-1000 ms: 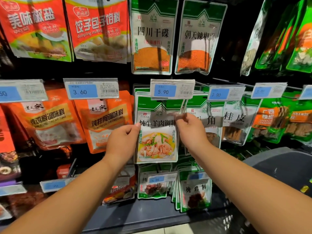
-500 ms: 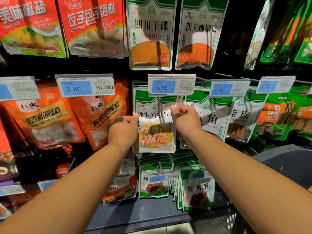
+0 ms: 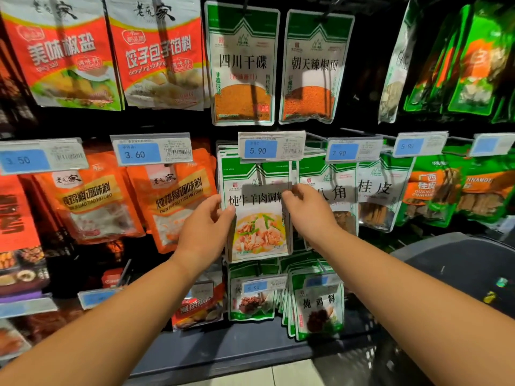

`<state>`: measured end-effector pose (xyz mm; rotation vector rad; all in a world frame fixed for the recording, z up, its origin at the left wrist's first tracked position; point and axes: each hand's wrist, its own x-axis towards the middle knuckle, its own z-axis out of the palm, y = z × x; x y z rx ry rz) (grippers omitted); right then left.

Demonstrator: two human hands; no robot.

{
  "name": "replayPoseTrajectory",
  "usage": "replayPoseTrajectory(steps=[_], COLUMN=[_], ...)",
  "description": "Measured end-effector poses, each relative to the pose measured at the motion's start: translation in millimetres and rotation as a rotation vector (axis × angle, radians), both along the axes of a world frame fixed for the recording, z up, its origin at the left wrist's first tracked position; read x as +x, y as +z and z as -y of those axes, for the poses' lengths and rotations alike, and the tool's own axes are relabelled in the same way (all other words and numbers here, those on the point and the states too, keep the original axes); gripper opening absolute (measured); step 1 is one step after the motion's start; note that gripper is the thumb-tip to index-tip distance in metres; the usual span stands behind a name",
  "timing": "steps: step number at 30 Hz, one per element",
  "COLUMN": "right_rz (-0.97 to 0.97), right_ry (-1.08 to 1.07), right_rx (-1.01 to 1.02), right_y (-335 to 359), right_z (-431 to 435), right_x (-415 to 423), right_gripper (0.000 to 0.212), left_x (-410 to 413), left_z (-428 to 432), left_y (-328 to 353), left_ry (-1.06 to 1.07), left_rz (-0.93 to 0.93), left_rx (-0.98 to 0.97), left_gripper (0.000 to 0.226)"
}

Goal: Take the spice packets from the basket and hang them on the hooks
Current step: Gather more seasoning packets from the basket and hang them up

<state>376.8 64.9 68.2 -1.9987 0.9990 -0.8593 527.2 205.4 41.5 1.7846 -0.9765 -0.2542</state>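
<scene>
Left hand [image 3: 204, 227], right hand [image 3: 308, 210] grip green packet [image 3: 257, 218] edges

Straight behind the grip and above it, a dark back panel [image 3: 367, 79], deep in shade. Just above the grip, a row of clear price tags [image 3: 271, 147] with blue labels, stretching left and right: 5.90 overhead, a 3.60 tag [image 3: 152, 153] to the left, a 7.90 tag [image 3: 354, 151] to the right. Below the grip, lower tags [image 3: 262, 286], smaller and blurred. Further down, a dark blue-grey shelf ledge [image 3: 237, 349], level from left to right. Under that, nearest of all, a strip of pale floor tiles [image 3: 295, 377] with one dark joint. Bright at the front, shadow deepening toward the back.
</scene>
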Motion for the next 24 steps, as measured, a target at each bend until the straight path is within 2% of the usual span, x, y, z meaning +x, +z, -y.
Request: replayPoseTrajectory(steps=[2,6,11,15,17,20,24], right_rz=[-0.004,-0.061,-0.280,-0.484,-0.592,-0.712,-0.812], right_ry=[0.018,0.075,0.139,0.163,0.144,0.119,0.049], right_rx=[0.016,-0.032,-0.208,-0.328,-0.396,-0.434,-0.413], right_y=[4,12,14,18,19,12,-5], right_z=[-6,-13,-14,-11,-13,-14,-6], right_x=[-13,-42,-87,-120,-140,-178,-235], right_gripper=[0.044,0.050,0.058,0.063,0.067,0.070,0.071], left_x=[-8,-17,-39,-65,-83,-118,-166], left_z=[-9,-20,-31,-23,-10,15,50], left_y=[5,14,29,33,31,28,15], left_ry=[0.003,0.076,0.140,-0.066,-0.175,-0.319,-0.497], left_rz=[0.033,0.177,0.584,0.870,0.955,0.985,0.991], left_rx=[0.002,0.001,0.072,0.140,0.188,0.219,0.211], left_gripper=[0.053,0.060,0.057,0.056,0.060,0.074,0.072])
